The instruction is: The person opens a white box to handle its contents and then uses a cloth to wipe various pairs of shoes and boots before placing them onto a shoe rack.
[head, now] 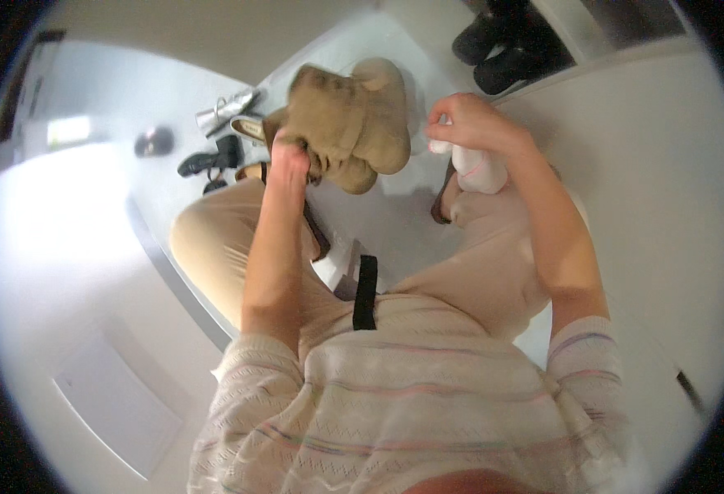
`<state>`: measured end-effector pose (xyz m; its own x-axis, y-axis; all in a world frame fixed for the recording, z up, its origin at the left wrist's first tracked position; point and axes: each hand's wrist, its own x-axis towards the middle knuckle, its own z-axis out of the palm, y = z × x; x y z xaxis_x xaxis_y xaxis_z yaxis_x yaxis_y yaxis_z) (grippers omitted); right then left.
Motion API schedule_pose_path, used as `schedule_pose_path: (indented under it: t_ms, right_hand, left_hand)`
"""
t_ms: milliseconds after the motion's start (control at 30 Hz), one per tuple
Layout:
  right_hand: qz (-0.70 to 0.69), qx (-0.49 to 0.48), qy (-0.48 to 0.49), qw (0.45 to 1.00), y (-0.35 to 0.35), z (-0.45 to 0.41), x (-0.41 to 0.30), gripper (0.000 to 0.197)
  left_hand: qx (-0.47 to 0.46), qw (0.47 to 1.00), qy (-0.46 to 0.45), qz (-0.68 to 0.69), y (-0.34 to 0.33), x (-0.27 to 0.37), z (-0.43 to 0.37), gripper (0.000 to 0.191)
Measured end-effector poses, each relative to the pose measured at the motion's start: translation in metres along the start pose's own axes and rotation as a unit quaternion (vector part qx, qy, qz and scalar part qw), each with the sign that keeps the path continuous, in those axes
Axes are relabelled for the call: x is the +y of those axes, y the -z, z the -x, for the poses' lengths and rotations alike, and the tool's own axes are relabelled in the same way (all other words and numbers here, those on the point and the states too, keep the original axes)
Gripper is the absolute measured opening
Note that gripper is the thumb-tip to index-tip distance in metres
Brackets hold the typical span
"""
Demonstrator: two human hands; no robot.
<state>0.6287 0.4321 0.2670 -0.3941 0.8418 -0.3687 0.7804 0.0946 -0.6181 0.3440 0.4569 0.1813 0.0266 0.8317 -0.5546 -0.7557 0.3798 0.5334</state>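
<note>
My left hand [290, 154] grips a pair of tan suede-like boots [325, 105] near their openings. They are held off the floor, with their rounded toes pointing away to the right. On the other side, my right hand [476, 123] is bent at the wrist, thumb and fingertips pinched together. Bunched white cloth [482, 170] with a thin red line hangs under the palm and fingers; whether it is a sock or a rag I cannot tell. The cloth is close to my right knee and apart from the boots.
Silver shoes [229, 111], a pale-lined flat shoe [249, 128] and a black heeled sandal [204, 162] lie on the floor [393, 222] at left. Black shoes [501, 58] sit in a cabinet opening at upper right. A black strap [365, 293] hangs before my waist.
</note>
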Motion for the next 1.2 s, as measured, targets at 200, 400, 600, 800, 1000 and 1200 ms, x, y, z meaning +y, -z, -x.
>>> schedule_pose_path:
  t_ms: [200, 400, 600, 800, 1000, 1200]
  right_hand:
    - [-0.251, 0.021, -0.105, 0.962, 0.004, -0.013, -0.010, 0.050]
    - [-0.573, -0.102, -0.068, 0.811, -0.025, -0.026, -0.001, 0.079]
    - [-0.455, -0.121, -0.024, 0.882, -0.035, -0.031, -0.028, 0.064]
    - [-0.331, -0.007, 0.033, 0.943, -0.025, -0.011, -0.047, 0.074]
    - [-0.224, 0.014, -0.043, 0.974, -0.003, 0.005, -0.073, 0.080]
    - [-0.169, 0.058, -0.050, 0.983, -0.010, 0.002, -0.071, 0.080]
  left_hand:
    - [-0.077, 0.992, -0.084, 0.048, -0.022, 0.022, 0.029, 0.022]
    - [-0.095, 0.989, -0.110, 0.004, -0.026, 0.018, 0.035, 0.022]
    - [-0.088, 0.988, -0.115, -0.057, -0.020, 0.015, 0.053, 0.022]
    - [-0.072, 0.971, -0.184, -0.133, -0.024, 0.006, 0.074, 0.022]
    - [-0.040, 0.918, -0.324, -0.224, -0.044, -0.005, 0.085, 0.021]
    - [-0.014, 0.885, -0.375, -0.274, -0.054, -0.019, 0.084, 0.021]
